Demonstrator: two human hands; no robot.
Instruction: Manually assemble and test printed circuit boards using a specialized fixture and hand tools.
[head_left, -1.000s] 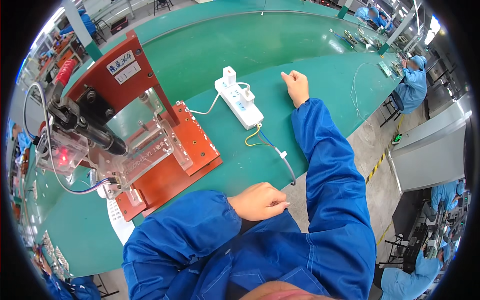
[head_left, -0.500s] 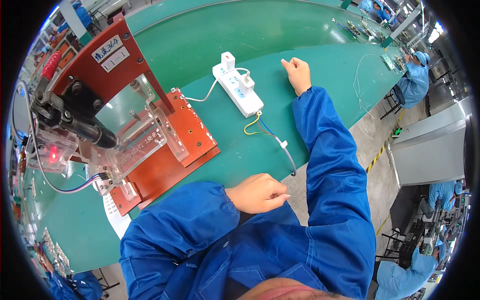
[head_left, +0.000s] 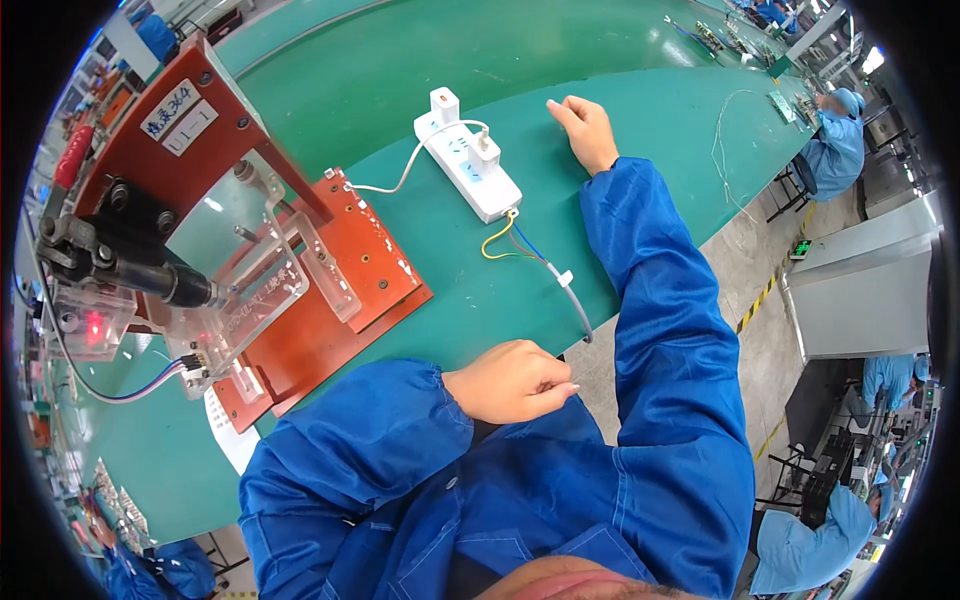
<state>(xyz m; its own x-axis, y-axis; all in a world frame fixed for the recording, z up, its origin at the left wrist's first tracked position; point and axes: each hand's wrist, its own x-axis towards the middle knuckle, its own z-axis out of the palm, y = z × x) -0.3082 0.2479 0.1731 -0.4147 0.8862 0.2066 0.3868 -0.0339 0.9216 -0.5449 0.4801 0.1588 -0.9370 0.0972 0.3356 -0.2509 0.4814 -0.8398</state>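
Note:
Near the table's front edge, my left hand (head_left: 510, 382) is curled into a loose fist in front of my body, with nothing visible in it. My right hand (head_left: 586, 134) is farther out over the green table, fingers folded in and thumb sticking out, and I see nothing in it either. Just left of it lies a white power strip (head_left: 468, 168) with two white plugs in it. Beyond my left forearm stands a red press fixture (head_left: 340, 262) with a clear acrylic frame (head_left: 262, 312) and a black toggle clamp (head_left: 150, 270). Neither hand touches the strip or the fixture.
A grey cable (head_left: 574, 308) with bare coloured wires runs from the strip over the table edge. A white sheet (head_left: 232, 440) sticks out beneath the fixture. Circuit boards (head_left: 782, 106) lie at the far right, near a seated person (head_left: 836, 148) in light blue.
The view has shifted slightly, so the fixture and strip appear farther left and higher. My right hand's thumb stands out more from the folded fingers. My left hand stays curled.

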